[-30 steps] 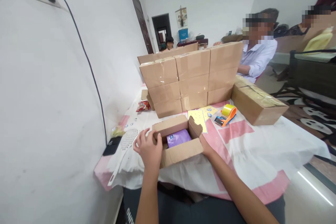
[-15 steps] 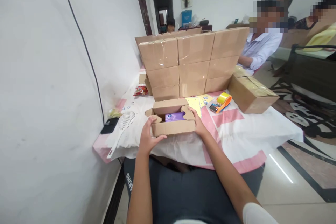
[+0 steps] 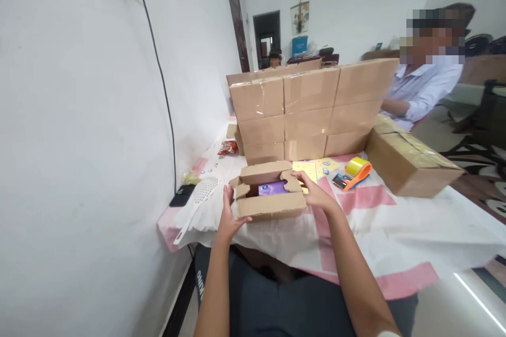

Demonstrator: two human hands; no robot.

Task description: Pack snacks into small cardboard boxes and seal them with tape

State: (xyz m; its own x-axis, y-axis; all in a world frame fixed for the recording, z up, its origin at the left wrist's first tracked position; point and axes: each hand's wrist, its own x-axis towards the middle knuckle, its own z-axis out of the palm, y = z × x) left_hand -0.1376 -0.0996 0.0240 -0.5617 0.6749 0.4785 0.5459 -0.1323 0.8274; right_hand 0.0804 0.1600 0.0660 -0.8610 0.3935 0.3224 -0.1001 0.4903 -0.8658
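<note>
Item: small cardboard box, flaps open, purple packet inside, at the table's near edge. Your left hand clasps its left end; your right hand presses the right flap. Likely light, thin-walled, crushable: hold it by the ends.

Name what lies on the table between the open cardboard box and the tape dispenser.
In the head view, yellow sheets with small blue stickers lie between the open box and the tape dispenser; the right hand also reaches in there.
</note>
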